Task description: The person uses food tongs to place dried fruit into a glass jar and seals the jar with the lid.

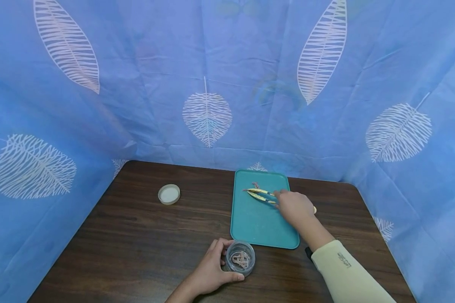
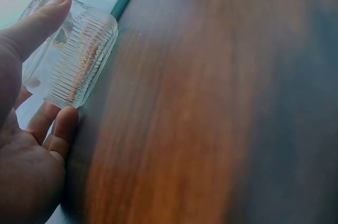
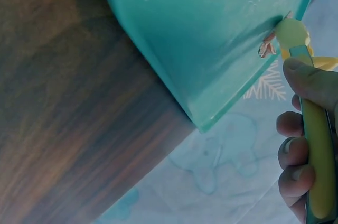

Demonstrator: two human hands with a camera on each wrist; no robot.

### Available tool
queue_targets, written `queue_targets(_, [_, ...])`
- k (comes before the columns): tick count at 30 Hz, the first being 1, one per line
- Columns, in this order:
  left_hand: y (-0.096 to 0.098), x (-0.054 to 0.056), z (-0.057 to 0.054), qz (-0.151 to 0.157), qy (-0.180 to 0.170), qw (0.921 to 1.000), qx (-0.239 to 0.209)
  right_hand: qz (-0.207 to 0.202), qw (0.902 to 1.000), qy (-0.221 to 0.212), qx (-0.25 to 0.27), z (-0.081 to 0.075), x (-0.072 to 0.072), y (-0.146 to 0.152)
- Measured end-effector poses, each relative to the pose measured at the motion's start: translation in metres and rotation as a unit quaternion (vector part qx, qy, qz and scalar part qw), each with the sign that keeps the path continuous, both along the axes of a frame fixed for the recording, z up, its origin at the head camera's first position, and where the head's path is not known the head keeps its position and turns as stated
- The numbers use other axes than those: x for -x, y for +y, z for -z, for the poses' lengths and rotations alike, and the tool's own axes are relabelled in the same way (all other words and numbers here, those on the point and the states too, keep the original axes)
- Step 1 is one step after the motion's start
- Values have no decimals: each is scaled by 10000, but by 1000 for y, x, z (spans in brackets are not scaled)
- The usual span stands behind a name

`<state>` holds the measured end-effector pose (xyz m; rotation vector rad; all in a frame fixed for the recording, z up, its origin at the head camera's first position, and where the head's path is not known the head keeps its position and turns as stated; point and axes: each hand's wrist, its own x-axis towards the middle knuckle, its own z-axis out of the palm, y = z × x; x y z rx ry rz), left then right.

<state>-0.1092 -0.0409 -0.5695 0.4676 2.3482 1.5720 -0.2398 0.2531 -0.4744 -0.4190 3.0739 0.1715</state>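
Observation:
In the head view my left hand (image 1: 212, 269) holds a small clear jar (image 1: 252, 266) at the table's front, thumb and fingers on opposite sides. Thin pinkish-brown pieces (image 1: 240, 259) lie inside it. The left wrist view shows the jar's ribbed wall (image 2: 100, 34). My right hand (image 1: 296, 207) grips yellow tongs (image 1: 260, 198) over a teal tray (image 1: 265, 229). At the far part of the tray, the tong tips are beside a small pinkish piece (image 1: 255, 184); whether they pinch it I cannot tell. The right wrist view shows fingers wrapped round the tongs' yellow handle (image 3: 318, 155).
A round lid (image 1: 169, 194) with a pale middle lies on the dark wooden table (image 1: 136, 240), left of the tray. Blue cloth (image 1: 155, 105) with white leaf prints hangs behind the table and along both sides.

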Motion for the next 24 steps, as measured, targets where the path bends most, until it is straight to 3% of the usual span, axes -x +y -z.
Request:
queue_targets(13, [1,-2,-4,10,-66,10000,-17,-18,9985,519,198,14,-12,6])
queue_targets(18, [1,-1,-3,27,-111,9999,7,-275,9944,1016,106,23,-22,7])
queue_targets(24, [1,0,-1,47,-76,10000,44,-418,9863,1552,361,30,-38,10])
